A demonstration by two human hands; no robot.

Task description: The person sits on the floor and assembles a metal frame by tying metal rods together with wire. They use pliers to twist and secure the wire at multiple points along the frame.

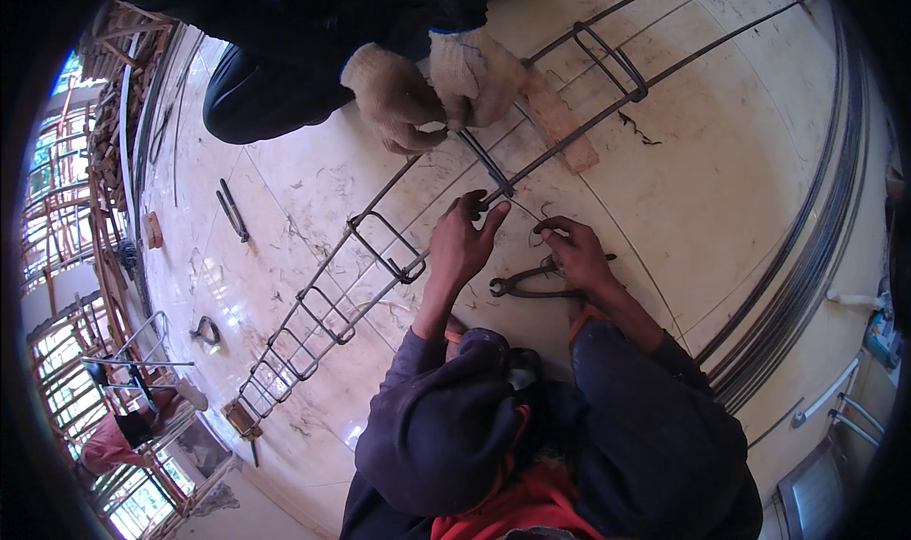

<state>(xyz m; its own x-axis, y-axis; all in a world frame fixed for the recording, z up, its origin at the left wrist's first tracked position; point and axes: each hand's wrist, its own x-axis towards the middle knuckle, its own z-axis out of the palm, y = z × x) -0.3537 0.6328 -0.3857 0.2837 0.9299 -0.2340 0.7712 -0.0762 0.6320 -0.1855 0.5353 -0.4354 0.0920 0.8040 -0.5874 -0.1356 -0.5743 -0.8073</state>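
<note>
A long reinforcement cage of steel bars [569, 139] with square stirrups [387, 248] lies diagonally across the floor. My left hand [459, 246] has its thumb and fingers closed about the near bar, beside a stirrup [486, 163]. From that joint a thin tie wire [528, 208] runs toward my right hand [575, 255], whose thumb and fingers pinch its end. A pair of pincers [518, 284] lies by my right hand, one handle partly hidden beneath it. Opposite me, a co-worker's gloved hands [394, 99] come together above the same stirrup.
A flat wooden block [560, 122] sits under the cage. Another pincers-like tool [231, 211] lies at the left. Long bundled bars [807, 255] curve along the right side. A wooden block [242, 420] is at the cage's left end; a chair [138, 379] stands beyond.
</note>
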